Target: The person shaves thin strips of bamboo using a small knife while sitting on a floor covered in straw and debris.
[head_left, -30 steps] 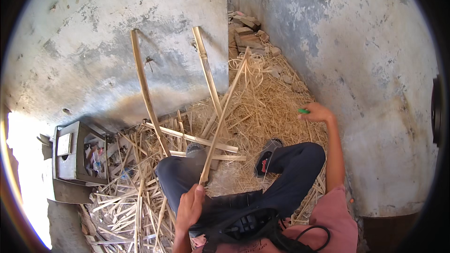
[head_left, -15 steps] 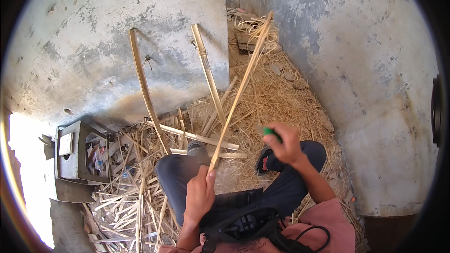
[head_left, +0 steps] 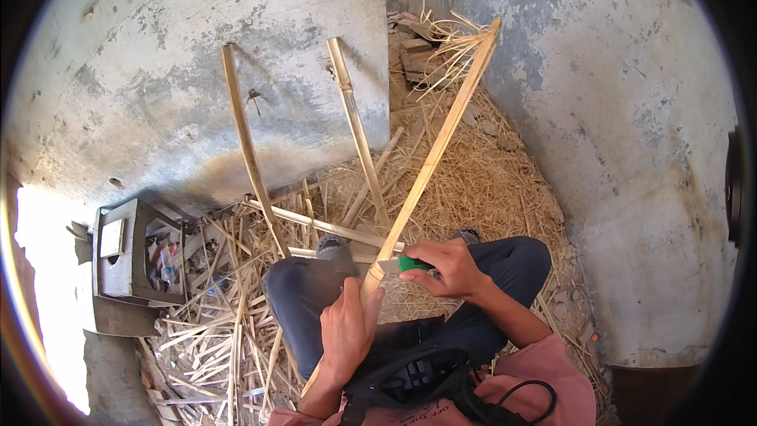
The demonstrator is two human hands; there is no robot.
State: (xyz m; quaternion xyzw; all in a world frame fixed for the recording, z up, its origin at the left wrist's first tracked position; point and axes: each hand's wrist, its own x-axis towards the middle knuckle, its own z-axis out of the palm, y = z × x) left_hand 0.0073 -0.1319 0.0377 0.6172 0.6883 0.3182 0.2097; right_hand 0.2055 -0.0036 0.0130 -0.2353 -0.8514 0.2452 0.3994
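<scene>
A long split bamboo strip [head_left: 435,156] slants from my lap up to the far right, with thin curled shavings at its far end. Near its lower end my left hand [head_left: 347,330] is wrapped round it, the thumb along its side. My right hand [head_left: 449,267] grips a knife [head_left: 415,264] by its green handle. The short pale blade rests against the strip, just above my left hand. Part of the handle is hidden by my fingers.
Two bamboo pieces [head_left: 240,122] [head_left: 352,110] lean on the left wall. Split bamboo offcuts [head_left: 206,351] litter the floor at left, and a heap of shavings [head_left: 481,181] lies ahead. A grey open-sided box [head_left: 126,256] stands at far left. Bricks [head_left: 420,59] sit in the corner.
My right hand has come left and down, bringing the knife blade onto the bamboo strip. The strip's far end has swung right and now shows its broader face.
</scene>
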